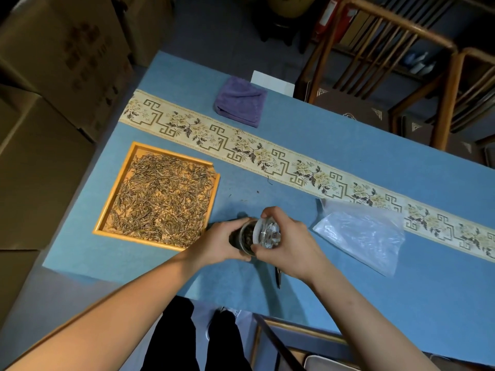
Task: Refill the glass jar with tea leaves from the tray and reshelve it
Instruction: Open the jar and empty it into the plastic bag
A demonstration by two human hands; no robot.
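Both hands over the blue table (348, 162), near front edge, just right of the tray.

L hand (222, 243): fingers curled round the glass jar (245, 236), gripping its body from the left. Jar is tilted toward horizontal, mouth pointing right; dark tea visible inside thru the glass. Can't tell if the jar base touches the table.

R hand (290, 245): fingers + thumb clamped on the glass lid (269, 234), rim held between fingertips on top and thumb below. Lid sits right at the jar mouth, can't tell if it's seated or just touching.

Wooden tray (122, 183): flat on table, left of hands, apart from the jar. Tea leaves (163, 194) spread over most of its floor in a thin layer. Tray corner nearest the table runner has a notch/gap in the wall. A few stray leaf bits on the cloth betw tray and hands.

Other stuff:
- clear plastic bag (364, 234), flat, just right of R hand, far corner overlapping the runner
- patterned runner (267, 156) diagonally across table
- folded purple cloth (241, 101) beyond the runner, far edge
- dark thin item (278, 278) under R wrist, mostly hidden, can't ID
- wooden chair (388, 49) behind table at right
- cardboard boxes (53, 76) stacked at left
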